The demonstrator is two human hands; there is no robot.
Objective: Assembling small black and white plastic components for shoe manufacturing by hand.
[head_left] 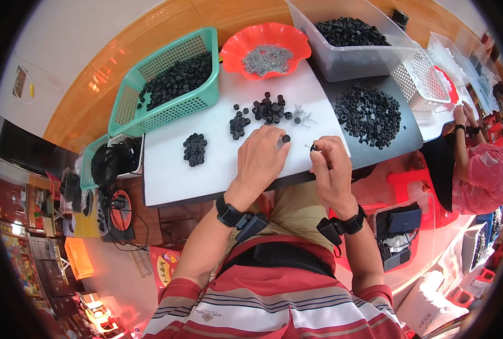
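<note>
the white worktop fills the middle of the frame, with a dark mat joined at its right. at the upper left a teal mesh basket is seen, part filled with black round pieces; at the top right a clear bin holds more of them, and a white mesh basket stands beside it. between the two, at top centre, a red scalloped bowl is loaded with small grey pins. a large heap of black pieces lies on the dark mat, a looser scatter sits just above the hands, and a small tidy cluster is set apart at centre left.

the left hand is laid palm down on the worktop, fingers curled near a single black piece just beside the fingertips; whether anything is held under it cannot be told. the right hand has its grip pinched on a small black cap, with a thin pin seemingly sticking out leftward, held just above the worktop edge at centre.

the joining is judged best done with the cap kept steady in the pinch, the pin lined up squarely with its hole and pressed straight, and the loose piece kept within easy reach so nothing is knocked off the edge.
</note>
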